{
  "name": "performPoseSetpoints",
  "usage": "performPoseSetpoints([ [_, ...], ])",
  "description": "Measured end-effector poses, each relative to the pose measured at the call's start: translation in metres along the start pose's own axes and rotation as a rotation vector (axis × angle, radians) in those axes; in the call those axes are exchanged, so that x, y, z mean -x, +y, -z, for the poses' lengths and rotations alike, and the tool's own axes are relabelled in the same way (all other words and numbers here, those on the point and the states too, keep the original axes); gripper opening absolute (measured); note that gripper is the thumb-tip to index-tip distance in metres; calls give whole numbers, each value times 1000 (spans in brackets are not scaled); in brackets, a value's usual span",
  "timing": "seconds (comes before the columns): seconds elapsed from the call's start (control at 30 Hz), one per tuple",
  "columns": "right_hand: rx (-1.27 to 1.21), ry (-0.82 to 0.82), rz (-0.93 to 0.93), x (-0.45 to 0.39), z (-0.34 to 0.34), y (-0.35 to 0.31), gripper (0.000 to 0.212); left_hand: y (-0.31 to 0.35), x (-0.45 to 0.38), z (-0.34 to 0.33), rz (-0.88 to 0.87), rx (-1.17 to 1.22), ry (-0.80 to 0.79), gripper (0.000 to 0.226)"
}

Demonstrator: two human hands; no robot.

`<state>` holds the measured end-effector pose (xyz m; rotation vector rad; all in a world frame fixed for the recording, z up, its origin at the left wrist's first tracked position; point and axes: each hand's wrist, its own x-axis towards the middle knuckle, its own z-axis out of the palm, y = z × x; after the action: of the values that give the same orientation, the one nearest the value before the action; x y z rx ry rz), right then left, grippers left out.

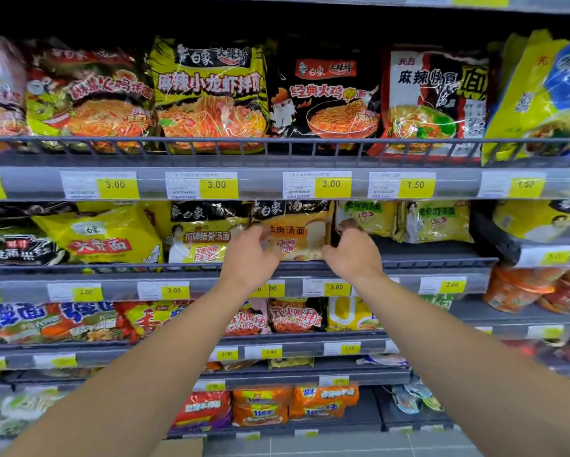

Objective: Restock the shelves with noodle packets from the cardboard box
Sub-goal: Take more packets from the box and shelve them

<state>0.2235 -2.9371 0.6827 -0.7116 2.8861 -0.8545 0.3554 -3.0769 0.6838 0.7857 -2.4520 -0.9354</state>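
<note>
Head view showed both hands gripping a crinkly, glossy plastic noodle packet (296, 234), orange with a black top band, upright on the grey metal shelf (435, 255): left hand (249, 255) and right hand (352, 255) curled round its sides.

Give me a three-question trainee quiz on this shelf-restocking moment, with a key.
1. True or false: both hands grip the same noodle packet.
2. Multiple choice: the price tag under the black packet on the top visible shelf reads A) 1.50 B) 3.00 C) 2.00.
3. Fill in: right of the held packet, the shelf floor shows a ____ before the green-lettered packets.

Key:
1. True: the left hand and the right hand hold the beige noodle packet by its sides.
2. B: the tag below the black packet reads 3.00.
3. Gap: bare shelf floor lies in front of the green-lettered packets.
</note>
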Motion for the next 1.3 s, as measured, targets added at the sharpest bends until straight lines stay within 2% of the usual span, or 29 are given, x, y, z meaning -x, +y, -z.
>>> performPoseSetpoints([
  [0.1, 62, 63, -25, 25, 4, -2, 46, -4, 13, 9, -72, 38, -6, 37],
  [0.23, 113, 139, 42, 67, -4, -7, 52, -12, 36, 20, -91, 98, -48, 40],
  [0.43, 124, 76, 131, 152, -35, -17, 51, -40, 96, 32, -50, 117, -138, 41],
  [0.57, 133, -40, 171, 216, -68, -16, 53, -72, 158, 38, -17, 92, -177, 38],
  [0.93, 99, -411, 104, 389, -174, -18, 41, -185, 318, 60, 302, -13, -365, 45],
  [1.17, 138, -595, 103, 444, -229, -39, 46, -261, 377, 75, 489, 12, -461, 48],
  [1.3, 141, -704, 97, 477, -284, -62, 44, -329, 412, 90, 545, -33, -512, 42],
])
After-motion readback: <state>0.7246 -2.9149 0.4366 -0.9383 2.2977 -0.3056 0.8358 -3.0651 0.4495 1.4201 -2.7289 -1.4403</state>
